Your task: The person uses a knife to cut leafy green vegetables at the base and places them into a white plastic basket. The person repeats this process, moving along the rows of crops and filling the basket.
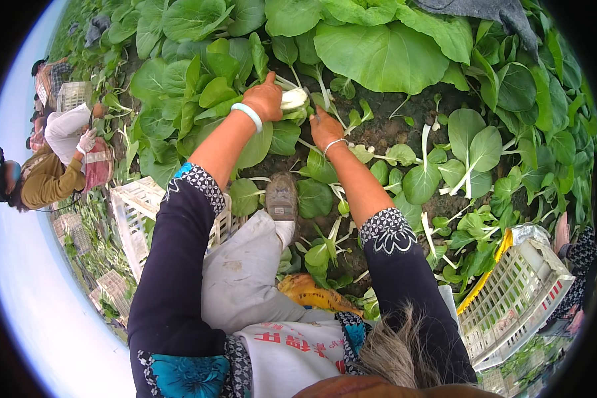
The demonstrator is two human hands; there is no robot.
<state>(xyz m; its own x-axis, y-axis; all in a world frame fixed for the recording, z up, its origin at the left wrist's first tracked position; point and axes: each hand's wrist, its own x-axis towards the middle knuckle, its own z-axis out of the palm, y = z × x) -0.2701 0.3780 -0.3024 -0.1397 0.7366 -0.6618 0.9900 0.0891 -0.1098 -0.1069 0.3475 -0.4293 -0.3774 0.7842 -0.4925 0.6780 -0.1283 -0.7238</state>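
Note:
My left hand (264, 99), with a pale bangle at its wrist, grips a leafy green plant with a thick white base, like bok choy (293, 99). The plant lies on its side, its leaves to the left and its base towards my right hand. Close beside that base is my right hand (324, 127), its fingers closed around a small dark tool, apparently a knife (309, 95); its handle is mostly hidden in the fingers. Loose green leaves with white stalks (467, 166) are scattered on the soil right of my hands.
Uncut leafy plants (383, 54) grow densely ahead. A white plastic crate (139, 199) stands left of my leg, another crate (517, 293) at the lower right. A yellow bag (313, 293) lies by my knee. A co-worker (49, 174) sits at the left; more people are beyond.

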